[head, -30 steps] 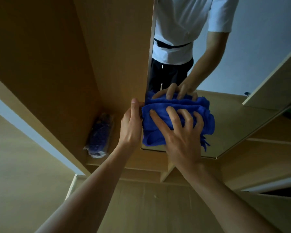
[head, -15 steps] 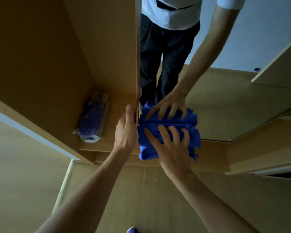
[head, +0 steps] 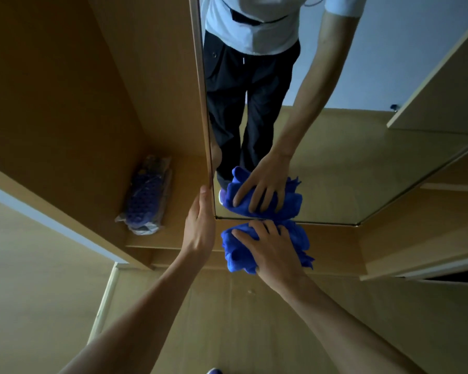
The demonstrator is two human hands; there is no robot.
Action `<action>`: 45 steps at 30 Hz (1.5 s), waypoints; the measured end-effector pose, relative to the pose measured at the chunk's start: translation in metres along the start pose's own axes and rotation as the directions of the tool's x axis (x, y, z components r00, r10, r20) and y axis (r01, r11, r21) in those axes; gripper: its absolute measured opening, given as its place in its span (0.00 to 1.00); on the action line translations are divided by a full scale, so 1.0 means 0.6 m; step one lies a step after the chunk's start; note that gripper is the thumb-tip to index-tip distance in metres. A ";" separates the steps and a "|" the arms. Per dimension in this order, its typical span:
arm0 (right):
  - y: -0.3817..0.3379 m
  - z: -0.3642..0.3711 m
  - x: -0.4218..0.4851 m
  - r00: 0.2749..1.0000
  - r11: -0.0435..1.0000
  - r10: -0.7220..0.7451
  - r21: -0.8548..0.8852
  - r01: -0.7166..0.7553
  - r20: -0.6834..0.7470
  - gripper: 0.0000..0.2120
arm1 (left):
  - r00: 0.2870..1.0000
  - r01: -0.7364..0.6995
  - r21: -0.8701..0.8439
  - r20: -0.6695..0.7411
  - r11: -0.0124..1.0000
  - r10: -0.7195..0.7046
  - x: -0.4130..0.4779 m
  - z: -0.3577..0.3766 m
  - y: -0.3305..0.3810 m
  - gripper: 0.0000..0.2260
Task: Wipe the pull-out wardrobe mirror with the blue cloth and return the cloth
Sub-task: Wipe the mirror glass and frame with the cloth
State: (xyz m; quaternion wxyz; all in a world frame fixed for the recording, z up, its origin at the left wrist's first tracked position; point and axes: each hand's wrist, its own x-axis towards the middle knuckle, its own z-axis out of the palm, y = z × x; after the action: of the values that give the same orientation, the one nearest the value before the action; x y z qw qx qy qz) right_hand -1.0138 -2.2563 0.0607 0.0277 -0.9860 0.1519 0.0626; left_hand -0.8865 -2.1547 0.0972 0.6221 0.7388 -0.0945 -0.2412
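The blue cloth [head: 265, 247] is bunched into a thick wad and is pressed against the panel at the bottom edge of the mirror [head: 335, 168], so that its upper part meets the glass and the rest lies just below it. It is held there by the right hand [head: 274, 253], whose fingers are spread over the wad with their tips curled into the folds near the mirror's bottom edge. The same hand and cloth are seen reflected in the glass directly above, along with the person's dark trousers and white shirt.

The left hand [head: 199, 228] is set against the left edge of the mirror, just left of the cloth. Its fingers are held together and nearly straight, reaching up along the wooden frame; whether the thumb is hooked round the edge cannot be told, as that side is hidden.

To the left, inside the open wardrobe [head: 79, 109], a plastic-wrapped bundle [head: 146, 201] with something purple-blue inside is lying on the bottom shelf, well apart from the hands. A wooden floor [head: 227, 319] is seen in the near part of the scene, beneath both forearms. At the bottom edge of the view, the tip of a purple shoe [head: 214, 371] is just visible.
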 end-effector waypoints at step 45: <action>0.122 -0.957 -0.220 0.484 0.891 -0.323 -0.434 -0.134 -0.813 0.16 | 0.144 -0.820 0.573 0.233 -0.016 0.962 -0.314 0.075 0.825 0.29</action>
State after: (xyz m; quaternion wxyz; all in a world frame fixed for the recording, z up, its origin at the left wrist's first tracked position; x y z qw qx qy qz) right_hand -1.0944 -2.3291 0.6445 -0.2735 -0.8660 0.0699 -0.4129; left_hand -0.9913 -2.2141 0.6147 0.3709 0.6685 -0.5423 0.3484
